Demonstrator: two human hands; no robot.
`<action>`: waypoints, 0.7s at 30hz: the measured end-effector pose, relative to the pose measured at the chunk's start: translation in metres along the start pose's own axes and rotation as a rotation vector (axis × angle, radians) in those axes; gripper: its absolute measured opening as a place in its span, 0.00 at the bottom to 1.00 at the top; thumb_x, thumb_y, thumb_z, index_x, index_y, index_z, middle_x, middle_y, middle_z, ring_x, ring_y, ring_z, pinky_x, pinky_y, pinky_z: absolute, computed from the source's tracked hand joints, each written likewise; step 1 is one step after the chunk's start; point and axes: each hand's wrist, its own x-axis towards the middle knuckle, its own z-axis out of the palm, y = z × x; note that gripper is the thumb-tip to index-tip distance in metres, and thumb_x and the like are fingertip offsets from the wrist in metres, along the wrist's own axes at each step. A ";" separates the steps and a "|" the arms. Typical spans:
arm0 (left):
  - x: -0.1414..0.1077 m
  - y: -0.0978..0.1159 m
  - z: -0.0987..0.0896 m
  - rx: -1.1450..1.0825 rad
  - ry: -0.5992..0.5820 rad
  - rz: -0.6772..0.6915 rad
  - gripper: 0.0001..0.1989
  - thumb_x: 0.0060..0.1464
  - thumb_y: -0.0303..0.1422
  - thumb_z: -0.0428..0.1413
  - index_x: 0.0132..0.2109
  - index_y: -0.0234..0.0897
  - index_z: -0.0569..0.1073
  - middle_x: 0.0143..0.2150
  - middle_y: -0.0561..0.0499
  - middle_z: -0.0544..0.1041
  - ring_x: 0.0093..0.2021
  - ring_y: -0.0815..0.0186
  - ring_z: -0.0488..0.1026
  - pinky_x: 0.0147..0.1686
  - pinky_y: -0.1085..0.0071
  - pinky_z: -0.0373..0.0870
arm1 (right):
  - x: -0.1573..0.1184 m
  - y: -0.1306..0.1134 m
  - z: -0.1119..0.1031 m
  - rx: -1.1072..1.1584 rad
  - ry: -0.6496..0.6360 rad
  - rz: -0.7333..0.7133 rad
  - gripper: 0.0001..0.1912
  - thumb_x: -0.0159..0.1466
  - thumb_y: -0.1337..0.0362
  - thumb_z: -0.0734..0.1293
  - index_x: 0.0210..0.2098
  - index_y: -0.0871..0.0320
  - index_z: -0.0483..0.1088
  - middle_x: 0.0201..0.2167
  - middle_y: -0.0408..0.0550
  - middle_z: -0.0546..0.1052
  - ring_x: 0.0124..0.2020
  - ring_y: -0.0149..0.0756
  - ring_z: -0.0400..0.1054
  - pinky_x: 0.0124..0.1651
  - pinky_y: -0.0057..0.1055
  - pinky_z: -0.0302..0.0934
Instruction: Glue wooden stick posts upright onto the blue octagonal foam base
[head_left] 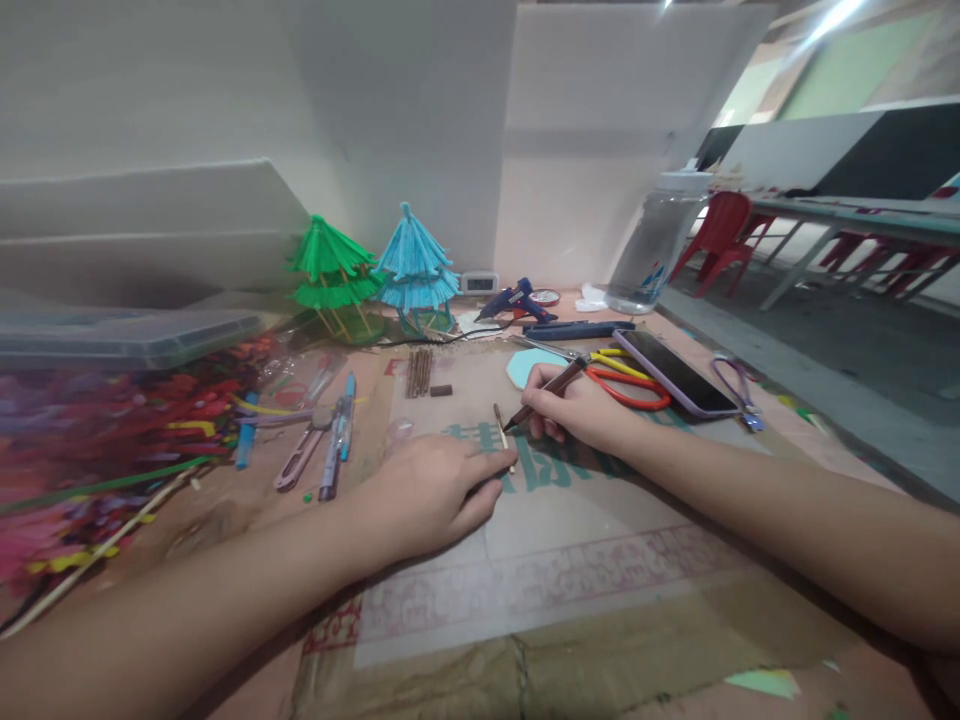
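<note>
Stick (503,437) slim, straight, far end brown, rest pale.

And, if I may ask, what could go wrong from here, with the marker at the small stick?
The thin stick seems held only by a fingertip of the left hand, so it might roll and spoil the stroke. If the right hand slips, the marker could ink that finger or the printed surface. What looks like the marker's cap lies loose and might roll away.
</note>
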 end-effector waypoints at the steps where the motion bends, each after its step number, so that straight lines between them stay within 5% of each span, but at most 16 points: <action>1: 0.000 0.000 0.000 0.000 -0.001 0.003 0.20 0.67 0.37 0.45 0.61 0.43 0.72 0.42 0.46 0.82 0.41 0.54 0.80 0.39 0.57 0.74 | 0.000 0.000 0.000 0.001 -0.014 -0.001 0.09 0.61 0.60 0.65 0.28 0.55 0.60 0.15 0.38 0.73 0.12 0.25 0.58 0.15 0.21 0.52; 11: -0.002 -0.002 0.004 -0.057 0.053 -0.010 0.20 0.67 0.37 0.47 0.61 0.39 0.69 0.45 0.44 0.82 0.43 0.55 0.80 0.42 0.58 0.75 | 0.000 0.004 -0.001 0.128 0.042 -0.101 0.09 0.63 0.56 0.65 0.35 0.55 0.64 0.21 0.40 0.75 0.17 0.27 0.63 0.19 0.24 0.57; 21: -0.001 -0.003 0.003 -0.015 0.036 0.036 0.19 0.67 0.35 0.46 0.60 0.42 0.73 0.41 0.46 0.83 0.40 0.56 0.80 0.39 0.60 0.74 | 0.003 0.010 0.001 0.015 0.049 -0.086 0.12 0.63 0.56 0.66 0.30 0.55 0.62 0.19 0.40 0.75 0.15 0.26 0.61 0.17 0.23 0.56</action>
